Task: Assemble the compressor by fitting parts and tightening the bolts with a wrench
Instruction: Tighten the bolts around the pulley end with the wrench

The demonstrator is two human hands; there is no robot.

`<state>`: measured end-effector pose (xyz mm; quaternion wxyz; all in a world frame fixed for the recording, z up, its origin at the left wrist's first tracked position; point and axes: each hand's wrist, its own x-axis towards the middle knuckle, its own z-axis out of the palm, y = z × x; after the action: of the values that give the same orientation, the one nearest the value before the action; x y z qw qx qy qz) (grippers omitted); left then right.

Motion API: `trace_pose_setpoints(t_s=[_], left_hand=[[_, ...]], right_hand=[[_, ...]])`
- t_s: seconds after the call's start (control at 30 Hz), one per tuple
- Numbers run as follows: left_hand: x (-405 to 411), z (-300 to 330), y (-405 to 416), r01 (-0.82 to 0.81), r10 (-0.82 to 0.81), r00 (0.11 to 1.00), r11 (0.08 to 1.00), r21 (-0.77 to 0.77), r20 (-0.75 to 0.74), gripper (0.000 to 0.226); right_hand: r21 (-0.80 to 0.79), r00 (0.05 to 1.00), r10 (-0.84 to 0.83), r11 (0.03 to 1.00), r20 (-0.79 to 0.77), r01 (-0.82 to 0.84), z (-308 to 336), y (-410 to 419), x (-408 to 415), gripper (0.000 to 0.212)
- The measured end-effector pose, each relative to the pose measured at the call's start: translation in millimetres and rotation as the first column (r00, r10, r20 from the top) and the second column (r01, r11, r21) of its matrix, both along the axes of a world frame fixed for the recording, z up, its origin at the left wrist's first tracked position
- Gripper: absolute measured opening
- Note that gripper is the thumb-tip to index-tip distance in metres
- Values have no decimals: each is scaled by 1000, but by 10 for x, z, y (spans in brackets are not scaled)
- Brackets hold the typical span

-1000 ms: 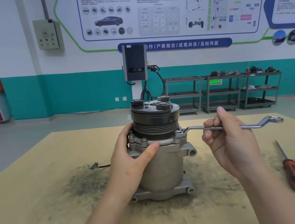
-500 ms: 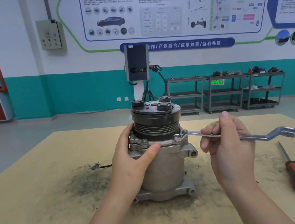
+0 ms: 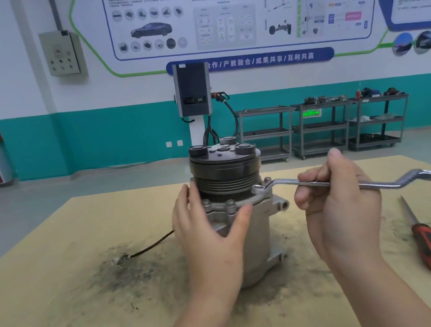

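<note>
On table centre: compressor upright | left hand grips compressor | right hand grips wrench, screwdriver beside.

The compressor is stood upright mid-desk. A wrench is seated on a bolt on its right side and extends toward the right edge. A screwdriver is laid near the right edge, a wire to the compressor's left.
</note>
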<state>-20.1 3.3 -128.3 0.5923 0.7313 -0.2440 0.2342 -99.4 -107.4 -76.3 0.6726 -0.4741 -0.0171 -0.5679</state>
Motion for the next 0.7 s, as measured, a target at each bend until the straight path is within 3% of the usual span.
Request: trace_pose_setpoints(t_s=[0.1, 0.2, 0.27, 0.37, 0.47, 0.57, 0.7], left_hand=[[-249, -14, -245, -16, 16, 1000, 987, 159, 3, 107], [-419, -32, -378, -32, 51, 998, 900, 435, -33, 112], [-493, 5, -329, 55, -35, 998, 856, 514, -50, 112], [-460, 107, 11, 239, -193, 970, 850, 469, -146, 102], [-221, 371, 427, 319, -273, 944, 903, 288, -187, 84], [178, 563, 589, 240, -209, 961, 956, 172, -181, 92], [440, 448, 463, 437, -402, 864, 898, 57, -304, 95]], right_hand=[[-32, 999, -15, 999, -47, 14, -16, -5, 19, 44], [-58, 994, -86, 995, -70, 82, -47, -64, 13, 46], [-62, 992, -111, 992, -61, 107, -46, -126, 1, 52], [-32, 994, -103, 994, -24, 102, -14, -216, -19, 56], [-9, 991, -130, 991, -16, 130, 1, -301, -20, 51], [-13, 990, -125, 992, -72, 124, -13, -359, -3, 43], [-26, 990, -54, 998, -129, 51, -20, -394, 11, 54]])
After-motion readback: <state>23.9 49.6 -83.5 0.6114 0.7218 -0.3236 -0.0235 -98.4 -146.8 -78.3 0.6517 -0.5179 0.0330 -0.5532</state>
